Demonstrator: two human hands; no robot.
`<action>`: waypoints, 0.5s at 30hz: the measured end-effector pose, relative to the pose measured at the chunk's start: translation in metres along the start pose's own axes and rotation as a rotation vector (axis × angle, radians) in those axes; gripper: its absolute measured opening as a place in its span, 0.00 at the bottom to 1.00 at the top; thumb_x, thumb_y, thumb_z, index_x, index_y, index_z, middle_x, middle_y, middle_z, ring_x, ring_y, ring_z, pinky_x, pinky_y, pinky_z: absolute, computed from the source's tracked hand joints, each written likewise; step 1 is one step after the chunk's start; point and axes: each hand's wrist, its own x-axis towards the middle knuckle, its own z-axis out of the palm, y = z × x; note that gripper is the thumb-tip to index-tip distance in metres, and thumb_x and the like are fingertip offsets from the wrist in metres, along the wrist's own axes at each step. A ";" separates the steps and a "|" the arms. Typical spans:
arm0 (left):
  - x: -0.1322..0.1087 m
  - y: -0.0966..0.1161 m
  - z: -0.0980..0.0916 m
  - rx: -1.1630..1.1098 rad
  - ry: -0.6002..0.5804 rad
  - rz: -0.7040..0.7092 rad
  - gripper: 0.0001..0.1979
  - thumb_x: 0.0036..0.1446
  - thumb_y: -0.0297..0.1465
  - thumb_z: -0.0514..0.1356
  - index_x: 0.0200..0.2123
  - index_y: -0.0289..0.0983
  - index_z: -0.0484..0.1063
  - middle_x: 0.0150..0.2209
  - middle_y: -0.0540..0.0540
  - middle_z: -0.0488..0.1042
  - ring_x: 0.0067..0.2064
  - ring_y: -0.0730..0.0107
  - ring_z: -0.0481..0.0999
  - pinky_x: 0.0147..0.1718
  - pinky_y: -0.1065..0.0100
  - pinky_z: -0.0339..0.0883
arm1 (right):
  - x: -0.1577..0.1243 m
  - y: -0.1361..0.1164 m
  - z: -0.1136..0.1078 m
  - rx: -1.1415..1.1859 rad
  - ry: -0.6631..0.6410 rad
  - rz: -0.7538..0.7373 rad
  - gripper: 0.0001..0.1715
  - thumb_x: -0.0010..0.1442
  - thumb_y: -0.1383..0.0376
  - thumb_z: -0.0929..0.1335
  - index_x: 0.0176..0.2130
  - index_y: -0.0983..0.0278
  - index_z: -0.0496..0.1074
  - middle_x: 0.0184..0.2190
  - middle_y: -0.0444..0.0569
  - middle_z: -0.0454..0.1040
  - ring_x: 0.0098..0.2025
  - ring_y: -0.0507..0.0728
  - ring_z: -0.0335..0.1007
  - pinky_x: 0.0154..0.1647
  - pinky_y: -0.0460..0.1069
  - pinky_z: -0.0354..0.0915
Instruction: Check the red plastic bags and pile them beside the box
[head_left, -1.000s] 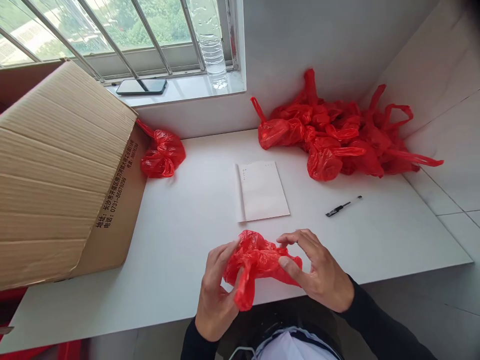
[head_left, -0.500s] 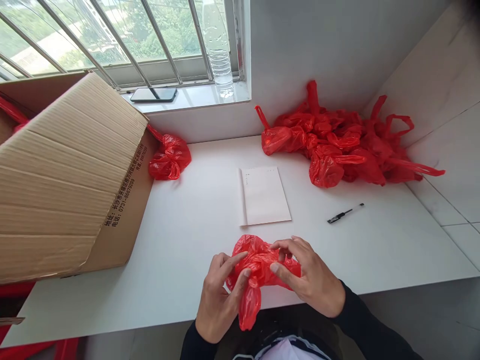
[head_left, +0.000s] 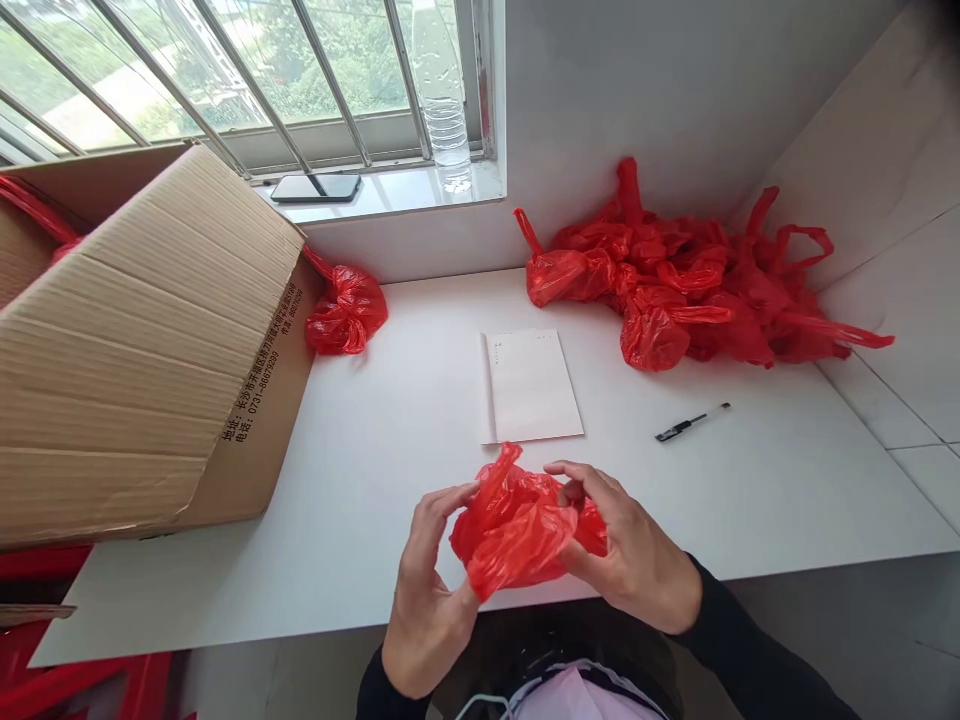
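Note:
A crumpled red plastic bag [head_left: 517, 530] is between my two hands at the front edge of the white table, its mouth loosely opened out. My left hand [head_left: 431, 585] curves round the bag's left side, fingertips on its upper edge and the thumb against its lower edge. On the other side my right hand [head_left: 622, 550] pinches the bag's film between thumb and bent fingers. What the bag contains is hidden by the folds.
Beyond the bag lies an open notebook [head_left: 532, 385], with a pen [head_left: 691, 422] to its right. Knotted red bags [head_left: 675, 285] are heaped at the back right; another red bag [head_left: 349, 310] sits beside the cardboard box [head_left: 150, 370]. A phone [head_left: 315, 188] and water bottle [head_left: 448, 130] occupy the sill.
The bag's gathered, hanging end has been lifted and spread out between my hands. One handle now points up at the back. My left hand has opened wider round the side.

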 end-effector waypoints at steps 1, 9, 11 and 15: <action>0.000 0.002 0.002 0.023 -0.025 0.013 0.21 0.61 0.39 0.63 0.57 0.46 0.67 0.53 0.43 0.69 0.53 0.57 0.71 0.49 0.60 0.71 | 0.002 -0.002 0.002 -0.008 -0.015 -0.016 0.20 0.63 0.52 0.68 0.53 0.55 0.66 0.42 0.46 0.72 0.45 0.61 0.67 0.51 0.59 0.64; -0.017 0.007 -0.016 -0.135 0.344 -0.247 0.09 0.59 0.40 0.64 0.37 0.41 0.74 0.35 0.49 0.72 0.39 0.65 0.72 0.39 0.67 0.69 | -0.020 0.006 -0.018 0.075 0.171 0.073 0.11 0.69 0.52 0.62 0.42 0.56 0.64 0.35 0.44 0.70 0.33 0.55 0.68 0.33 0.50 0.68; -0.022 0.014 -0.023 -0.349 0.372 -0.276 0.10 0.57 0.40 0.66 0.36 0.41 0.74 0.39 0.48 0.72 0.40 0.64 0.74 0.40 0.66 0.72 | -0.033 0.002 -0.024 -0.026 0.204 0.044 0.10 0.67 0.54 0.63 0.45 0.54 0.64 0.41 0.46 0.72 0.40 0.58 0.72 0.38 0.53 0.71; -0.023 0.030 -0.026 -0.589 0.258 -0.324 0.09 0.56 0.37 0.67 0.34 0.41 0.71 0.33 0.49 0.71 0.34 0.67 0.75 0.35 0.67 0.73 | -0.064 -0.029 -0.018 -0.153 0.504 -0.194 0.22 0.60 0.63 0.70 0.52 0.51 0.63 0.52 0.53 0.70 0.54 0.66 0.69 0.52 0.63 0.70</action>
